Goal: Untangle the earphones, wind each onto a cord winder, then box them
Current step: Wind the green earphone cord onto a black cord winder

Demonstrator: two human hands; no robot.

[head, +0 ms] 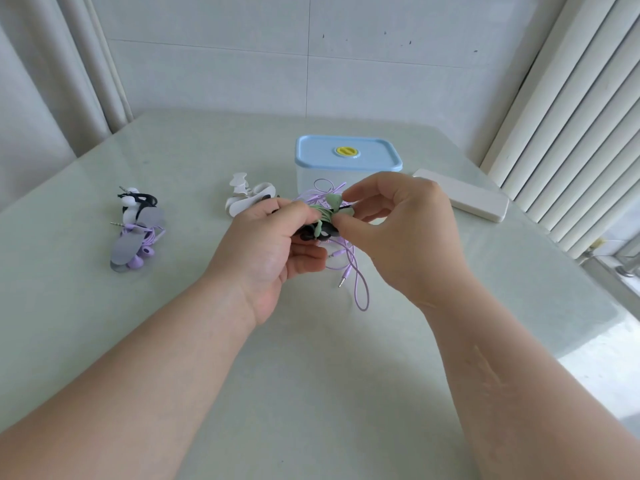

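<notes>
Above the table's middle, my left hand [273,244] grips a black cord winder [317,233] with green earphone cable wound on it. My right hand [398,230] pinches the green end of that earphone [333,201] between thumb and forefinger. Loose purple earphones [356,271] lie tangled under my hands, their cable looping toward me with a jack showing. White winders [247,197] lie just behind my left hand. At the left lie two wound sets: a purple earphone on a grey winder [135,249] and a white one on a black winder [136,202].
A clear plastic box with a closed blue lid [346,155] stands behind my hands. A flat white case [464,197] lies to its right. The pale green table [311,375] ends at a wall behind and at a window with blinds on the right.
</notes>
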